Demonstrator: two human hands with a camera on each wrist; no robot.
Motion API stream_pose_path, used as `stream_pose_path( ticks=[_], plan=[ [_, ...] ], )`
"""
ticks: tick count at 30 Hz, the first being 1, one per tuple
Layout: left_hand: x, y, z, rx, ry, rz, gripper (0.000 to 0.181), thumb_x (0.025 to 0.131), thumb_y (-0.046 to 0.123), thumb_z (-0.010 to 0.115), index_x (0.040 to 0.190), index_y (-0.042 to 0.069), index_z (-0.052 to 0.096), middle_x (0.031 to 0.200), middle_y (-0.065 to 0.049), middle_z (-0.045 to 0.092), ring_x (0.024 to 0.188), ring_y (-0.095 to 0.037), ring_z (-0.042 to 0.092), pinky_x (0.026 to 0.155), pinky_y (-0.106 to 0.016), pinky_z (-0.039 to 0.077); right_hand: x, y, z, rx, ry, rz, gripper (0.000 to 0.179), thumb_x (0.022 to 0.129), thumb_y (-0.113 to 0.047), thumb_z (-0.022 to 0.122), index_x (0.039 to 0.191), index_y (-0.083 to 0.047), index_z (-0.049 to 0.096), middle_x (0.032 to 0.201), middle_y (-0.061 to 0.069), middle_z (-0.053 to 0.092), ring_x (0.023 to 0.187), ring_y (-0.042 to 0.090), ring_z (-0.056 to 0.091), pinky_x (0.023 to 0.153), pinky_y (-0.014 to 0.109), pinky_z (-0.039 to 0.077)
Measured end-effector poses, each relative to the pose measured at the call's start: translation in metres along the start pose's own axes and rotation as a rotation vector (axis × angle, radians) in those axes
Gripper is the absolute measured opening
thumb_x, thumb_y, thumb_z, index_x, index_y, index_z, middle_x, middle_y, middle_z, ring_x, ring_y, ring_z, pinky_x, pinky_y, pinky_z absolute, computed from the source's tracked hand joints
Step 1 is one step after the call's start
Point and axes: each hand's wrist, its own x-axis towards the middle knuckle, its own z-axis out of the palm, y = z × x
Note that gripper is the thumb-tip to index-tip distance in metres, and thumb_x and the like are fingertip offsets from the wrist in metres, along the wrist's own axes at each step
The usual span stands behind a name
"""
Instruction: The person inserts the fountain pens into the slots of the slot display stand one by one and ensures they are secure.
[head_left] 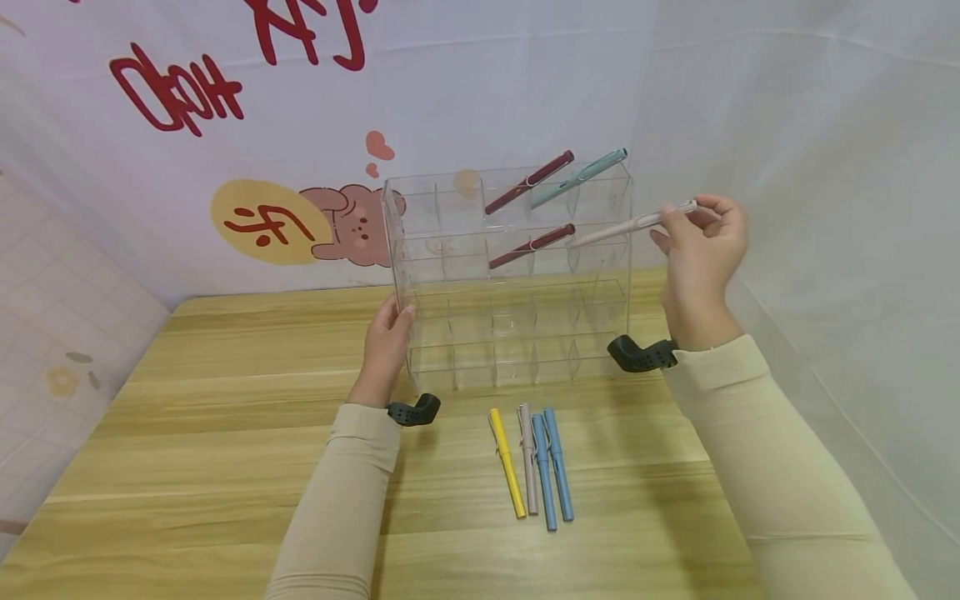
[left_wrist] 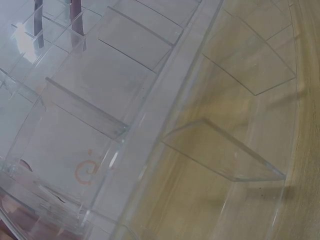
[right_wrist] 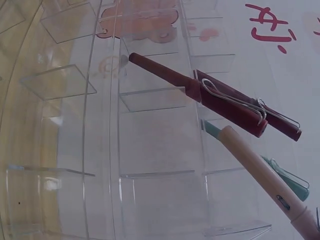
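Observation:
My right hand (head_left: pixel 701 254) pinches a pale pinkish-white pen (head_left: pixel 622 229) by its capped end, at the right of a clear compartment rack (head_left: pixel 472 323). The pen slants, its lower end overlapping the second row from the top in the head view; its barrel (right_wrist: pixel 257 167) crosses a teal pen (right_wrist: pixel 290 181) in the right wrist view. With fingers behind and thumb in front, my left hand (head_left: pixel 384 350) grips the rack's left side. One dark red pen (head_left: pixel 529 182) leans in the top row beside the teal one, another dark red pen (head_left: pixel 532 246) in the row beneath.
In front of the rack, a yellow pen (head_left: pixel 507 462), a greyish-mauve pen (head_left: pixel 528 458) and two blue pens (head_left: pixel 545 472) lie side by side on the wooden table (head_left: pixel 247 417). A white printed curtain (head_left: pixel 510 92) hangs behind, and another pale sheet hangs at the right.

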Motion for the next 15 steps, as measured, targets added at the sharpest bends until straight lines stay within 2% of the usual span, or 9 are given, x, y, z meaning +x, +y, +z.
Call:
stream_pose_path(
  ticks=[6, 15],
  plan=[
    [0.000, 0.000, -0.001, 0.005, -0.003, -0.009, 0.051, 0.102, 0.038, 0.045, 0.150, 0.024, 0.036, 0.150, -0.005, 0.040, 0.138, -0.026, 0.034, 0.111, -0.053, 0.028, 0.003, 0.007, 0.009, -0.019, 0.020, 0.020, 0.030, 0.084, 0.005, 0.068, 0.102, -0.010, 0.049, 0.100, 0.007, 0.049, 0.087, 0.015, 0.058, 0.078, 0.027, 0.056],
    [0.000, 0.000, -0.001, -0.007, -0.004, -0.020, 0.051, 0.101, 0.039, 0.046, 0.149, 0.024, 0.036, 0.150, -0.004, 0.041, 0.138, -0.026, 0.034, 0.111, -0.053, 0.027, 0.001, 0.029, 0.018, -0.065, 0.021, -0.015, 0.028, 0.084, 0.008, 0.066, 0.096, -0.010, 0.050, 0.096, 0.007, 0.049, 0.083, 0.016, 0.058, 0.076, 0.027, 0.056]
  ],
)
